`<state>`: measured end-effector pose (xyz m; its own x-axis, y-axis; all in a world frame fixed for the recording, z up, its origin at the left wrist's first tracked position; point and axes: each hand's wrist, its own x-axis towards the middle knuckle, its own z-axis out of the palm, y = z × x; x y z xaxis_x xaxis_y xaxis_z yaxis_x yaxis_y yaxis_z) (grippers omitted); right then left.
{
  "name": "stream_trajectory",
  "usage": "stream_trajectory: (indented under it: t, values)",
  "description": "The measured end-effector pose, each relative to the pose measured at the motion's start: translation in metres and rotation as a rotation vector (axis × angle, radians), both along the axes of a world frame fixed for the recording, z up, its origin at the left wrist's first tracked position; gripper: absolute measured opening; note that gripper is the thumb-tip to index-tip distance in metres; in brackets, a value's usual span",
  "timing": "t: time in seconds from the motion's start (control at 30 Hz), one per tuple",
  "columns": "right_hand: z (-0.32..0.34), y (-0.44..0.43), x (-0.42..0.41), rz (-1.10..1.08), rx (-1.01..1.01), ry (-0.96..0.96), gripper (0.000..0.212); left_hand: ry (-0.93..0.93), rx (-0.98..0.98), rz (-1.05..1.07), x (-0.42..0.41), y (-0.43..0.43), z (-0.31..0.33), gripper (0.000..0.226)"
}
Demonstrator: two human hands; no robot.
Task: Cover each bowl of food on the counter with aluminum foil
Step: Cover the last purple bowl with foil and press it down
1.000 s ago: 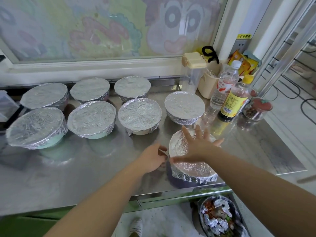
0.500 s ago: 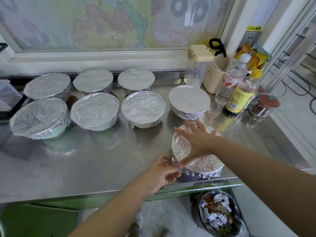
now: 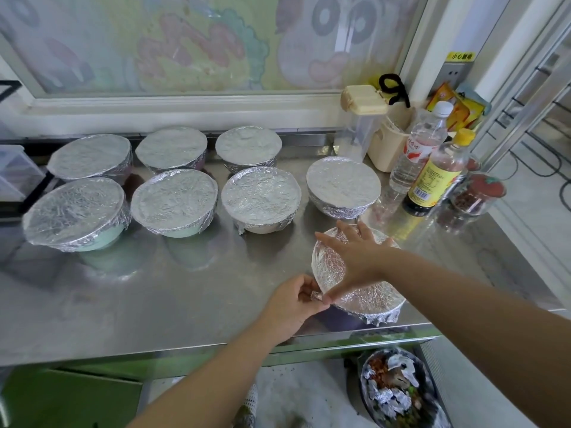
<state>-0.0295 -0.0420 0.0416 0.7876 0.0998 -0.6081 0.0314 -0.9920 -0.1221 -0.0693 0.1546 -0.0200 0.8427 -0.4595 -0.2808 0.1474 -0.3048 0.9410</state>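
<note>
A purple bowl (image 3: 336,321) stands near the front edge of the steel counter (image 3: 154,298), with a sheet of aluminum foil (image 3: 367,299) over its top. My right hand (image 3: 355,254) lies flat on that foil with fingers spread. At the bowl's near left rim my left hand (image 3: 293,304) pinches a crumpled fold of the foil. Several other foil-covered bowls stand in two rows behind, among them one at the far left (image 3: 75,213) and one at the right (image 3: 343,186).
Bottles (image 3: 435,174), a cream holder (image 3: 386,146), a clear dispenser (image 3: 358,125) and a jar (image 3: 477,194) crowd the back right corner. A clear box (image 3: 15,174) sits at the left edge. Below the counter front stands a bin (image 3: 398,393) with foil scraps.
My left hand slid from the bowl's left side round to its near left rim, still working the foil edge. My right hand stayed flat on top.
</note>
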Motion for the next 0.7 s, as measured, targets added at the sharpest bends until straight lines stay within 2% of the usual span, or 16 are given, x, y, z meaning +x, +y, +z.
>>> stream_trajectory:
  t: [0.17,0.27,0.47,0.7]
  values:
    - [-0.002,0.000,-0.001,-0.001,0.008,-0.014,0.142,-0.107,0.086,-0.047,0.013,0.004,0.005,0.011]
    - [-0.004,-0.001,0.000,-0.006,0.019,-0.014,0.143,-0.120,0.145,-0.076,0.019,0.006,0.008,0.014]
    - [-0.007,-0.001,-0.001,-0.006,0.018,-0.024,0.143,0.051,0.092,0.002,0.021,0.004,0.011,0.019]
    - [-0.005,0.001,-0.002,0.001,-0.005,-0.037,0.142,0.457,-0.073,0.129,0.011,0.000,0.015,0.015]
